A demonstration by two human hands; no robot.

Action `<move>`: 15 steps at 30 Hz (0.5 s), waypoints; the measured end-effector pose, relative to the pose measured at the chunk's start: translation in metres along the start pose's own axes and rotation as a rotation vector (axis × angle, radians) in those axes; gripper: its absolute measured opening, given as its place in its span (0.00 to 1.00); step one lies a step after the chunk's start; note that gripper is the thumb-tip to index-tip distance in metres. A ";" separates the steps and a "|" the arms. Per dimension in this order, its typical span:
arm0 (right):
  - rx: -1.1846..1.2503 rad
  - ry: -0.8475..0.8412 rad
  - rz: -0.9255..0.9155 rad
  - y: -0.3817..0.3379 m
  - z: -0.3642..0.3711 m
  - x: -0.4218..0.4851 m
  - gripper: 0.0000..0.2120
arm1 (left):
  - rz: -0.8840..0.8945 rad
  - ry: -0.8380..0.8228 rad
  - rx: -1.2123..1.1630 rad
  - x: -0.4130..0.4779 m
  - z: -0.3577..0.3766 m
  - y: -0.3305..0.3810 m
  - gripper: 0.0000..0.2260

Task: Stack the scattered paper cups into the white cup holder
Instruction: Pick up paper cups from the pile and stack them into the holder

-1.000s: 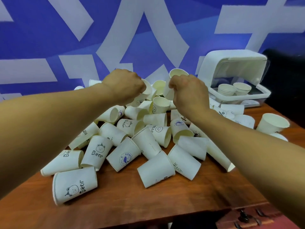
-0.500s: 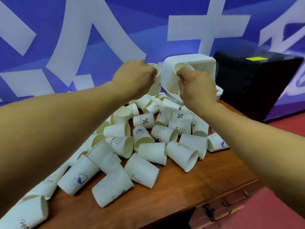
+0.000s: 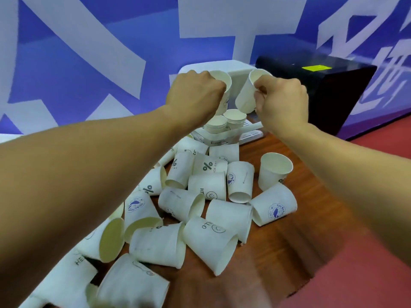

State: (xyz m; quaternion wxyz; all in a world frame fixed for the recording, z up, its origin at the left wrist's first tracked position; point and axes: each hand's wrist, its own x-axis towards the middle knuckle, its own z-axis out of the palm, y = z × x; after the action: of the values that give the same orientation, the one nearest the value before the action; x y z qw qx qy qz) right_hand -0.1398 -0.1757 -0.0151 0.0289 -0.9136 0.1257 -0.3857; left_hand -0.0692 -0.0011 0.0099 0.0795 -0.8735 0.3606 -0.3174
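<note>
Over the white cup holder, left hand grips one paper cup, right hand pinches another cup; scattered cups cover the table below.

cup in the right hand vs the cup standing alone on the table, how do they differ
Pose: the cup in the right hand is tilted; the standing cup sits upright, mouth up.
Support: the right hand grips the first in the air; the second rests untouched on the wooden table.
Print: the held one shows a plain side, the standing one a % mark.
Both are white paper cups that look empty.
</note>
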 end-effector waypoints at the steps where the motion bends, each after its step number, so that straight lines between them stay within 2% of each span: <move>1: -0.002 -0.011 0.007 0.003 0.007 0.003 0.11 | -0.002 -0.005 -0.003 0.004 0.007 0.002 0.03; 15: -0.015 -0.132 -0.046 0.011 0.080 0.023 0.09 | 0.099 0.015 0.002 0.026 0.089 0.005 0.06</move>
State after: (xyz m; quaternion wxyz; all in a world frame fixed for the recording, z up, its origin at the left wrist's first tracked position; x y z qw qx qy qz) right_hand -0.0695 -0.1954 -0.0572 0.0212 -0.9399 0.1053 -0.3240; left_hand -0.0035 -0.0305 -0.0491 0.0932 -0.8521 0.4036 -0.3198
